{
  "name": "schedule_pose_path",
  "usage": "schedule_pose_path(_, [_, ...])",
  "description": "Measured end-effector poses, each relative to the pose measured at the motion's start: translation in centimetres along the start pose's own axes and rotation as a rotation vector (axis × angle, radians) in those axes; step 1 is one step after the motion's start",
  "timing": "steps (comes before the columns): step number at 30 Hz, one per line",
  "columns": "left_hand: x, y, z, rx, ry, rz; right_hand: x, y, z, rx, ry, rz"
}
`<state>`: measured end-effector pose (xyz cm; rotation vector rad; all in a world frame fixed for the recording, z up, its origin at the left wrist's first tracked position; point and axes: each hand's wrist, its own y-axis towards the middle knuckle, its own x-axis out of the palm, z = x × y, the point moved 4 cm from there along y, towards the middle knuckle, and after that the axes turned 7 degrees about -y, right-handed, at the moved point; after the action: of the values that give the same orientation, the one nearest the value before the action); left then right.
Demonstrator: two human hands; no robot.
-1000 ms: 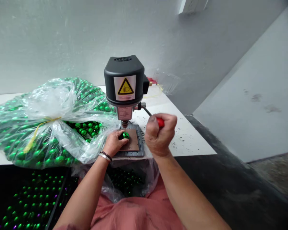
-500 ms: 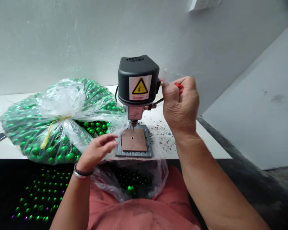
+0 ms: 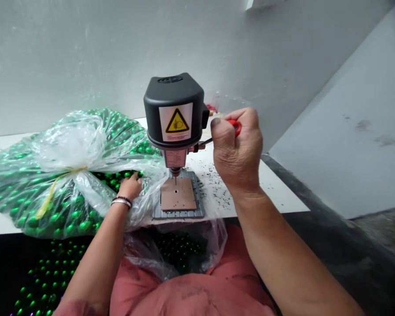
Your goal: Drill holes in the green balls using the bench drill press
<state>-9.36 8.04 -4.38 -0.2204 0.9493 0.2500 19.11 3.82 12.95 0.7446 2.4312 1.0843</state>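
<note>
My right hand (image 3: 238,151) is closed round the red-ended feed lever (image 3: 234,127) at the side of a small black bench drill press (image 3: 174,105). Under its chuck, the thin drill bit (image 3: 175,180) points down above a brown square plate (image 3: 179,199) with a hole in it. No bead shows on that hole. My left hand (image 3: 130,186) reaches into the gap of a clear plastic bag (image 3: 74,140), its fingers stretched out over shiny green beads (image 3: 113,179). Its fingertips are partly hidden among the beads, and I cannot make out whether they touch one.
An open plastic bag (image 3: 217,239) with small green beads (image 3: 177,248) lies on my lap below the table edge. Dark shavings (image 3: 215,186) are scattered on the white table (image 3: 270,193) right of the drill base (image 3: 199,206). More green beads show at lower left.
My left hand has moved from beside the brown plate leftward into the bead bag. A bright green bead over the lap bag is no longer seen. My right hand keeps its grip; the view has shifted.
</note>
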Motion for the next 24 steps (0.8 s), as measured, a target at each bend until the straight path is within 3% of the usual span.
schedule_pose_path(4, [-0.4,-0.5,0.5,-0.024,-0.143,-0.064,-0.2,-0.1,0.0,-0.019,0.042,0.021])
schedule_pose_path(6, [-1.1,-1.4,0.6,-0.065,-0.295,-0.041,-0.2,-0.1,0.0,-0.024,0.042,0.005])
schedule_pose_path(8, [-2.1,-3.0,0.5,-0.135,-0.66,0.081,-0.2,-0.1,0.0,-0.034,0.03,-0.009])
schedule_pose_path(10, [-3.1,-5.2,0.5,-0.157,-1.161,0.181,-0.2,-0.2,0.1,-0.036,0.026,-0.009])
schedule_pose_path(12, [-3.9,-7.4,1.2,-0.104,-1.486,0.121,-0.2,-0.3,0.1,-0.017,0.034,0.005])
schedule_pose_path(14, [-4.3,-9.5,2.2,-0.05,-1.624,0.021,-0.2,-0.3,0.1,0.003,0.052,0.011])
schedule_pose_path(16, [-4.4,-11.5,3.3,0.015,-1.619,-0.032,-0.2,-0.4,0.1,0.015,0.075,0.011])
schedule_pose_path(19, [-3.3,-13.6,4.9,0.13,-1.411,-0.054,-0.2,-0.4,0.1,0.027,0.092,0.002])
schedule_pose_path(24, [-0.2,-13.8,6.3,0.365,-0.711,0.078,-0.1,-0.5,0.0,0.034,0.081,-0.023])
